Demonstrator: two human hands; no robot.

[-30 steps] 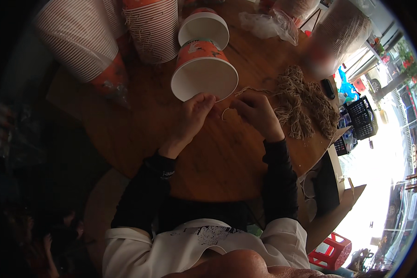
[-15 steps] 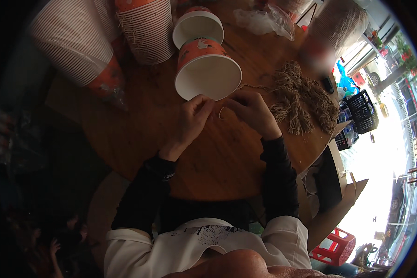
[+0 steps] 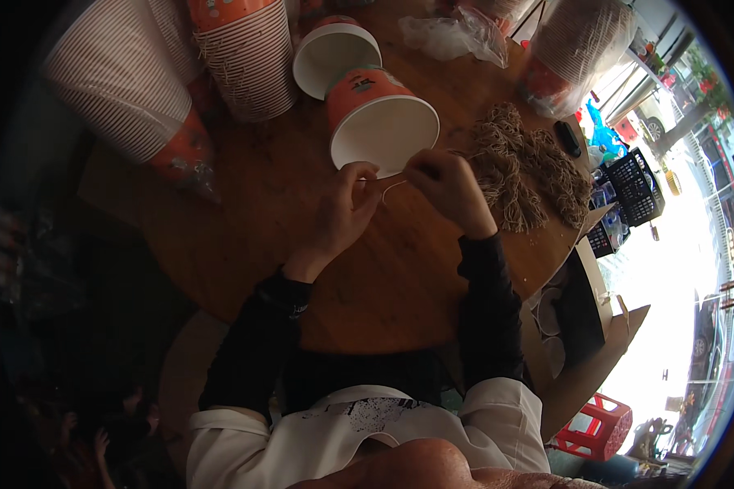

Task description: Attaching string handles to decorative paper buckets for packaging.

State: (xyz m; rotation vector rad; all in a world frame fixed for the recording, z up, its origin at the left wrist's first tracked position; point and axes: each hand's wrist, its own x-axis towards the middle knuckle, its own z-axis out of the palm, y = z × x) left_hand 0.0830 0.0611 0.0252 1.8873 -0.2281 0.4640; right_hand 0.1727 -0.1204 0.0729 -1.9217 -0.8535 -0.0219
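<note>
An orange paper bucket [image 3: 383, 130] lies tipped on the round wooden table, its white open mouth facing me. Just below its rim, my left hand [image 3: 340, 213] is closed, thumb and fingers pinched on a thin pale string [image 3: 393, 187]. My right hand [image 3: 450, 189] is closed as well, pinching the string beside the rim's right side. A small loop of string curves between the two hands. Its ends are hidden in my fingers. Beside my right hand lies a heap of brown knotted twine [image 3: 518, 167].
Behind the bucket rests another white-mouthed bucket [image 3: 337, 61]. Tall nested stacks of buckets [image 3: 249, 69] stand at the far left, some in plastic [image 3: 118, 77]. A wrapped stack [image 3: 575, 57] and a crumpled clear bag [image 3: 457, 37] are at the far right. A dark small object [image 3: 568, 139] lies near the table's right edge.
The near bucket has shifted right and turned, so a different part of its print faces up. My right hand has risen slightly, and the string loop shows more between my hands.
</note>
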